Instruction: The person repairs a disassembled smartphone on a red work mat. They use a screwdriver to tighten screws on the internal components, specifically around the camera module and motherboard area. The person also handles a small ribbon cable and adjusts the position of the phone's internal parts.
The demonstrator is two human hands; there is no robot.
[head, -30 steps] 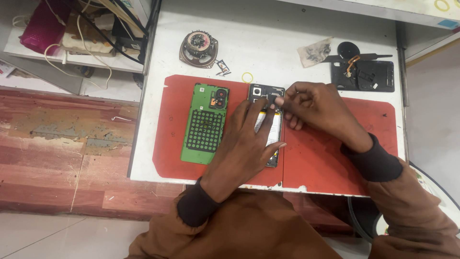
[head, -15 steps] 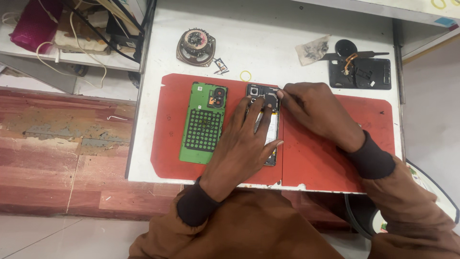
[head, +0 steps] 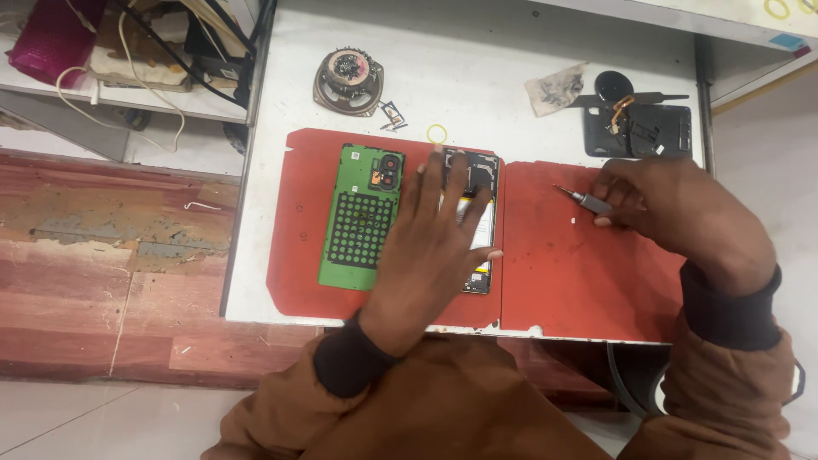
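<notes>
- L hand (head: 426, 247): lies flat, fingers spread, palm down on the opened phone (head: 477, 223); grip not closed on anything, just pressing. I see it in the same spot as 0.5 s ago, fingers now splayed wider.
- R hand (head: 673, 209): grip pinched on a small screwdriver (head: 579, 198), tip pointing left, just above the red mat (head: 562, 273). Diff. vs. earlier frame: R hand was at the phone's top edge, touching L hand; now it sits well apart, over the mat's right half.
- Opened phone: on the mat, centre, long axis running away from me; top edge w/ dark camera area and a strip of pale battery show beside the fingers. Position unchanged vs. earlier.
- Green back cover (head: 362, 217): just left of the phone, inner face up, grid of dark dots on lower part, camera cut-out at top. Touching the phone or not: cannot tell, L hand covers the gap. Unmoved.
- Red mat: two panels side by side on the white worktop (head: 511, 77).
- Behind the mat: round speaker (head: 348, 81) at left, small yellow ring (head: 436, 134) near the phone's top, crumpled cloth (head: 555, 89), black part w/ orange flex (head: 637, 128) at right.
- Far left: shelf w/ cables (head: 128, 60), off the worktop.
</notes>
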